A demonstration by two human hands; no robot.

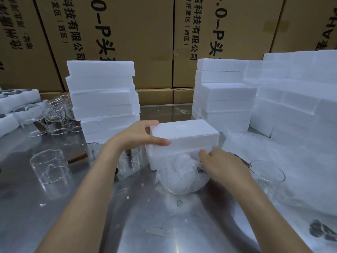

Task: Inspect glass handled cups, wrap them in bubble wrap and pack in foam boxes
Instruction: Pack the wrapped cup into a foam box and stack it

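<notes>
left hand (140,136) grips the top left end of the foam box (184,141) on the metal table (76,203), thumb on its front. right hand (224,165) rests loosely curled on the bubble-wrapped cup (182,175), which touches the box front; grip unclear.

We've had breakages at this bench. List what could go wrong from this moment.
1. The bubble-wrapped cup lies loose on the slick metal table, against the foam box that both hands grip; shifting the box could roll it.
2. A bare glass cup stands right beside the right hand; the wrist could knock it.
3. The stack of foam boxes behind the left hand sits unevenly and might topple onto the glasses beside it.
</notes>
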